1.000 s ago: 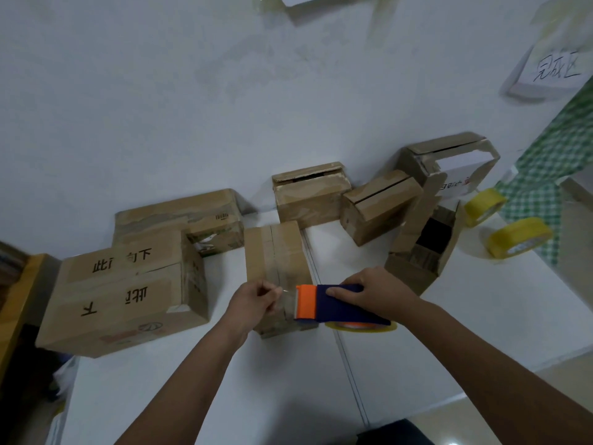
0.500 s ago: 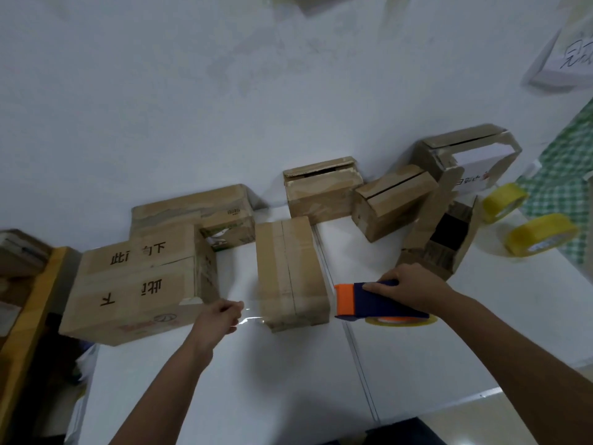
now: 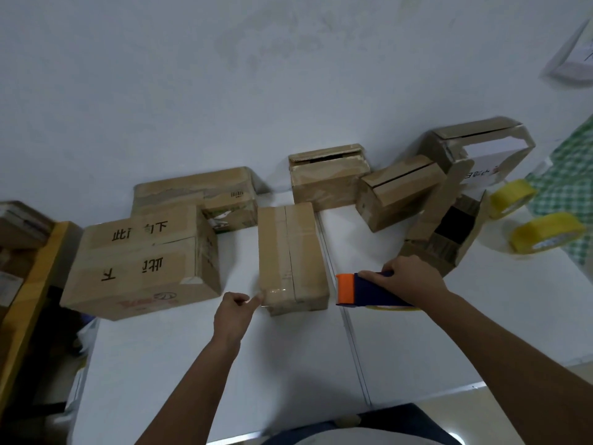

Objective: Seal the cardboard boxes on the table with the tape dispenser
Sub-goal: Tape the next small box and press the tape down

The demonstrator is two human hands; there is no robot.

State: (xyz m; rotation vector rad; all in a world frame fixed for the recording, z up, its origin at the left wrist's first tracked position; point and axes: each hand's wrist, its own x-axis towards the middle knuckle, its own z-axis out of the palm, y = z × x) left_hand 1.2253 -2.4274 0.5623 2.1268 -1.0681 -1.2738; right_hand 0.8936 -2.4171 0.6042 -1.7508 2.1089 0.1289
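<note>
The left hand (image 3: pixel 236 311) presses one outstretched finger on the taped carton's (image 3: pixel 290 258) near-left corner; the right hand (image 3: pixel 407 277) grips the tape dispenser (image 3: pixel 359 290) on a white table (image 3: pixel 192 364) against a white wall (image 3: pixel 224 75).

My single head-worn wide-angle view looks forward and down, close over the white table (image 3: pixel 179 364), toward boxes lined against the wall (image 3: pixel 224 75) beyond.
</note>
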